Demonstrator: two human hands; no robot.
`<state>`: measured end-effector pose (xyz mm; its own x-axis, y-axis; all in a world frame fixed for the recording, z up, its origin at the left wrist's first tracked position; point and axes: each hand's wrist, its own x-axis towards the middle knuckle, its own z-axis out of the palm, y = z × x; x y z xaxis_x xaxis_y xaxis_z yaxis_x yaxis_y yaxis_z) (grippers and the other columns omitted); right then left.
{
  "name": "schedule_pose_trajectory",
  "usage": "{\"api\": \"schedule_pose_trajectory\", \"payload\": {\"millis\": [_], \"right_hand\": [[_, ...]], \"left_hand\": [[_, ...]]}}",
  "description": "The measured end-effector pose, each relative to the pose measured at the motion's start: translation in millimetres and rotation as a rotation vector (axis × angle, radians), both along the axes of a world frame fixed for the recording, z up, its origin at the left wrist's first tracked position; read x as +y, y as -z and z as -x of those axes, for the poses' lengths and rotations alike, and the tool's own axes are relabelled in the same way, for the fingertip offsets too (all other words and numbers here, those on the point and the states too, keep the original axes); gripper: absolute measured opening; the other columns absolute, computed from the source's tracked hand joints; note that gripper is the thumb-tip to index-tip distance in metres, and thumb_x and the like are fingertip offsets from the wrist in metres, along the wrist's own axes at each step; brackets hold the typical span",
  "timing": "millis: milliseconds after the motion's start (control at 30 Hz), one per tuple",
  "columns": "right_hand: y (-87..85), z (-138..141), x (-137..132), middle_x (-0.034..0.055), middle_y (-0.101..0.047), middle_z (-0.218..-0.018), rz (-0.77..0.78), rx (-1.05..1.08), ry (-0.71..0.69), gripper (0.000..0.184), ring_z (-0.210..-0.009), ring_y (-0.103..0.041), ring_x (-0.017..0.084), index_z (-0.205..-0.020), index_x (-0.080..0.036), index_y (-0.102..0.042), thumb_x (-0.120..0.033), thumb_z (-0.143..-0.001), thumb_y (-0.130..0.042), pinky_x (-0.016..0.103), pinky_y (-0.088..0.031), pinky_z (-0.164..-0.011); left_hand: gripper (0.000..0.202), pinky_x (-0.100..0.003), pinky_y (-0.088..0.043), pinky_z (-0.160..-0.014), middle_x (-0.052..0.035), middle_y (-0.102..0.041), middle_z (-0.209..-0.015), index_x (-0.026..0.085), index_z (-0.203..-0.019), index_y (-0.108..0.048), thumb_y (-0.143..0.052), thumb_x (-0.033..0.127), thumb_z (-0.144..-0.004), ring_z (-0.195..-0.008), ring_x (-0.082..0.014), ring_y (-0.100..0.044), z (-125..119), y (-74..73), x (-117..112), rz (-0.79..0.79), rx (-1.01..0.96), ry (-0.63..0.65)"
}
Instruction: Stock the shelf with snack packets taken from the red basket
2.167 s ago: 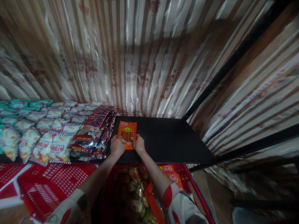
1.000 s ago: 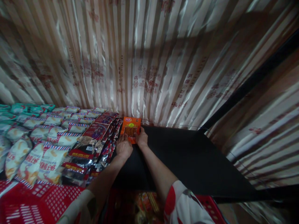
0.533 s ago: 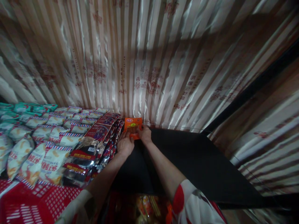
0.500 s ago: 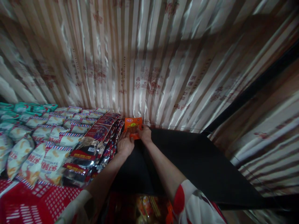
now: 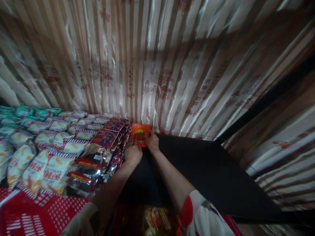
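Observation:
An orange snack packet (image 5: 141, 127) with a clear window onto brown sticks lies against the back of the black shelf (image 5: 197, 170). My left hand (image 5: 133, 152) has its fingers closed on the packet's lower left edge. On the other side, my right hand (image 5: 152, 142) grips the lower right edge, thumb over the front. Just left of the packet, and close to my left hand, are rows of dark red and black snack packets (image 5: 104, 139), overlapping in a slanted stack. The undersides of my fingers are hidden.
White bags of puffed snacks (image 5: 52, 170) and green bags (image 5: 24, 112) fill the left side. A red plastic basket (image 5: 66, 208) stands at lower left. Below my arms are orange-wrapped snacks (image 5: 157, 219). A striped, printed sheet (image 5: 157, 59) hangs behind, with a black post (image 5: 268, 98) at right.
Both hands stay on the orange packet in nearly the same place. The view has shifted only slightly.

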<state>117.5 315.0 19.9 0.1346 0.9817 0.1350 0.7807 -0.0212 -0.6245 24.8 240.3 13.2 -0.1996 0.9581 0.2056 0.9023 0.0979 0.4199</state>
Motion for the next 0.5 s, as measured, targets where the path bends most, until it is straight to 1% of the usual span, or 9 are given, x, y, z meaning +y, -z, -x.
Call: {"api": "schedule_pose_trajectory", "payload": {"millis": [133, 200, 267, 333, 400, 433, 500], "right_hand": [[9.2, -3.4, -4.8, 0.0105, -0.069, -0.099, 0.094, -0.041, 0.032, 0.033, -0.094, -0.064, 0.021, -0.115, -0.018, -0.056, -0.032, -0.087, -0.046, 0.026, -0.046, -0.076], [12.1, -5.4, -8.3, 0.0103, -0.068, -0.099, 0.146, -0.081, 0.022, 0.033, -0.093, -0.064, 0.021, -0.115, -0.018, -0.056, -0.032, -0.087, -0.045, 0.027, -0.045, -0.076], [13.0, -7.1, -12.6, 0.0107, -0.067, -0.101, 0.164, -0.144, 0.004, 0.033, -0.094, -0.063, 0.021, -0.115, -0.018, -0.057, -0.030, -0.087, -0.044, 0.029, -0.044, -0.079], [12.2, -7.7, -16.6, 0.0137, -0.065, -0.105, 0.123, -0.237, 0.003, 0.034, -0.100, -0.059, 0.023, -0.114, -0.016, -0.058, -0.028, -0.087, -0.043, 0.032, -0.042, -0.085], [10.7, -6.0, -18.0, 0.0158, -0.059, -0.117, 0.017, -0.324, -0.028, 0.036, -0.110, -0.051, 0.026, -0.117, -0.015, -0.058, -0.027, -0.085, -0.044, 0.035, -0.038, -0.091], [10.2, -3.9, -17.0, 0.0151, -0.054, -0.125, -0.038, -0.354, -0.077, 0.038, -0.115, -0.047, 0.027, -0.120, -0.016, -0.056, -0.025, -0.084, -0.045, 0.036, -0.036, -0.093], [10.0, 2.6, -11.3, 0.0101, -0.045, -0.137, -0.101, -0.384, -0.229, 0.043, -0.124, -0.038, 0.025, -0.126, -0.019, -0.053, -0.021, -0.084, -0.043, 0.035, -0.032, -0.098]], "left_hand": [[0.039, -0.034, -0.033, -0.104, -0.0167, -0.059, -0.122, 0.006, -0.113, -0.059, -0.036, 0.020, -0.085, -0.120, -0.0234, -0.048, -0.4, 5.5, 0.6, 0.001, 0.069, 0.017], [0.039, -0.034, -0.033, -0.104, -0.0164, -0.060, -0.120, 0.007, -0.114, -0.059, -0.036, 0.019, -0.084, -0.119, -0.0234, -0.050, 0.7, 8.8, 0.5, 0.002, 0.096, 0.029], [0.039, -0.033, -0.034, -0.103, -0.0159, -0.060, -0.120, 0.008, -0.115, -0.059, -0.036, 0.019, -0.084, -0.118, -0.0233, -0.050, 1.7, 11.9, -0.1, 0.013, 0.104, 0.042], [0.040, -0.033, -0.034, -0.103, -0.0152, -0.059, -0.121, 0.009, -0.116, -0.058, -0.037, 0.019, -0.084, -0.119, -0.0233, -0.049, 2.0, 14.4, -1.2, 0.033, 0.097, 0.048], [0.041, -0.034, -0.034, -0.104, -0.0151, -0.058, -0.123, 0.009, -0.118, -0.057, -0.038, 0.018, -0.083, -0.122, -0.0236, -0.047, 1.4, 16.1, -3.0, 0.053, 0.101, 0.061], [0.042, -0.034, -0.033, -0.104, -0.0156, -0.056, -0.125, 0.009, -0.120, -0.055, -0.038, 0.018, -0.083, -0.123, -0.0241, -0.045, 0.8, 16.7, -4.0, 0.063, 0.113, 0.066], [0.045, -0.037, -0.032, -0.105, -0.0181, -0.052, -0.130, 0.005, -0.124, -0.052, -0.037, 0.017, -0.082, -0.127, -0.0261, -0.041, -1.6, 17.6, -6.2, 0.083, 0.146, 0.069]]}}
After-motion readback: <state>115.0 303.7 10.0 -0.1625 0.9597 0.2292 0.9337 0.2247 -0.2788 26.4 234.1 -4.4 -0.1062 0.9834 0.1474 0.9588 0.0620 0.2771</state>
